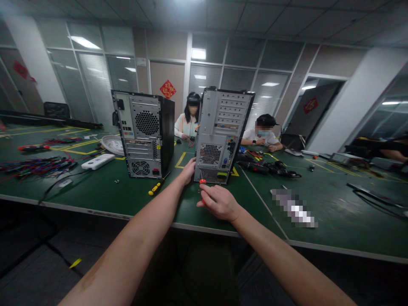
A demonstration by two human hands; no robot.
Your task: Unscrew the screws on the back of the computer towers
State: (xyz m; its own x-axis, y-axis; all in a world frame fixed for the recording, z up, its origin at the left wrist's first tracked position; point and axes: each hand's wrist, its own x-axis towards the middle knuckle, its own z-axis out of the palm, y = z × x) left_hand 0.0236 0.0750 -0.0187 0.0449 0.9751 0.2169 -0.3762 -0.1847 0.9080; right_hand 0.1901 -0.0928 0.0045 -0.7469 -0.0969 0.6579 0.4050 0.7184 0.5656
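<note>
A computer tower [208,123] stands upright on the green table, its grey back panel facing me. My left hand [189,171] grips its lower left side, fingertips partly hidden at the edge. In my right hand [220,202] is a red-handled screwdriver [202,182], closed in the fingers, with its shaft pointing up at the lower left of the back panel. Whether the tip sits in a screw is too small to tell. To the left, a second computer tower [142,144] stands upright. A yellow and black screwdriver [156,187] lies before it.
Small screws [116,181] lie on the table [105,197]. Leftward are a white power strip [98,161], a pile of thin cables [38,165] and a white basket [112,144]. Black cables [279,168] lie right of the towers. Two people sit across the table.
</note>
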